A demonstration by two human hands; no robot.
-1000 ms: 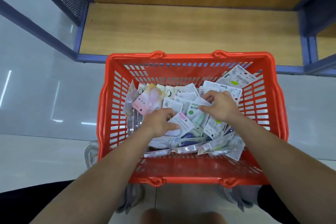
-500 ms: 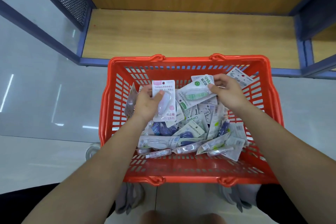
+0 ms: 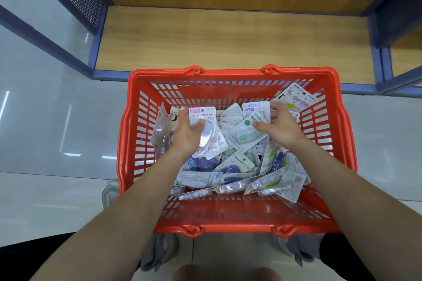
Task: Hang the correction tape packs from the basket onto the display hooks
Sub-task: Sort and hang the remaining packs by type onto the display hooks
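Both hands lift correction tape packs out of a red basket (image 3: 230, 73).

The left hand (image 3: 187, 137) grips a pink-topped pack (image 3: 205, 130) upright, thumb across its clear blister. The right hand (image 3: 280, 128) pinches a green pack (image 3: 249, 132), with a purple-lettered pack (image 3: 255, 107) fanned just behind it. Below them, loose packs (image 3: 233, 166) lie jumbled on the basket bottom. The basket stands on a pale glossy floor (image 3: 45, 121), in front of a low wooden shelf (image 3: 228, 36) with a blue frame.
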